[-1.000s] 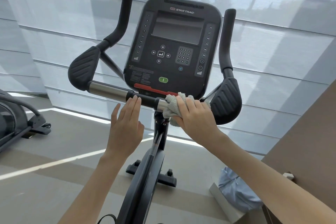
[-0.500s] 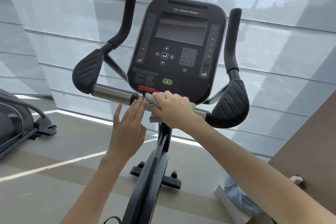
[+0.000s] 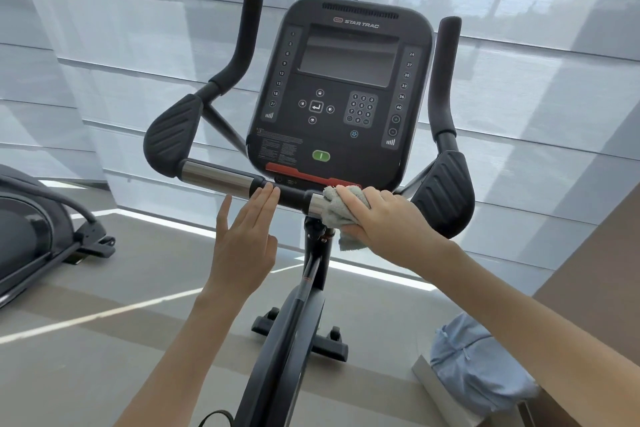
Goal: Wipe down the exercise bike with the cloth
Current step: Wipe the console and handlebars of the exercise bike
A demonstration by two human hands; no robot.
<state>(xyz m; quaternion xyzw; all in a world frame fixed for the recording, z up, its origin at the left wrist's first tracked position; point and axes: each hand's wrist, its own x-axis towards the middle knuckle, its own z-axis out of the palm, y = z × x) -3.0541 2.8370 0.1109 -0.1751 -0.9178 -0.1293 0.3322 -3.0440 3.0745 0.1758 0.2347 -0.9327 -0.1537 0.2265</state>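
Right hand (image 3: pixel 388 218) slid crumpled grey cloth (image 3: pixel 333 207) rightward on the bar (image 3: pixel 216 177) of the black exercise bike (image 3: pixel 346 87).
It grips the cloth; straight-fingered left hand (image 3: pixel 242 243) touches bar; ribbed elbow pad (image 3: pixel 445 194) close right.

- The right hand (image 3: pixel 391 218) covers most of the cloth (image 3: pixel 333 206) and the handlebar (image 3: pixel 218 177) beneath.
- The console print (image 3: pixel 280 148) is too small to read.
- The bike frame (image 3: pixel 287 340) runs off the bottom edge, a second machine (image 3: pixel 31 236) off the left.

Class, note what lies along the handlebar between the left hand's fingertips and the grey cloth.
Head view: past the left hand, a black stretch of handlebar, then a shiny metal sleeve, which the crumpled grey cloth in the right hand touches.
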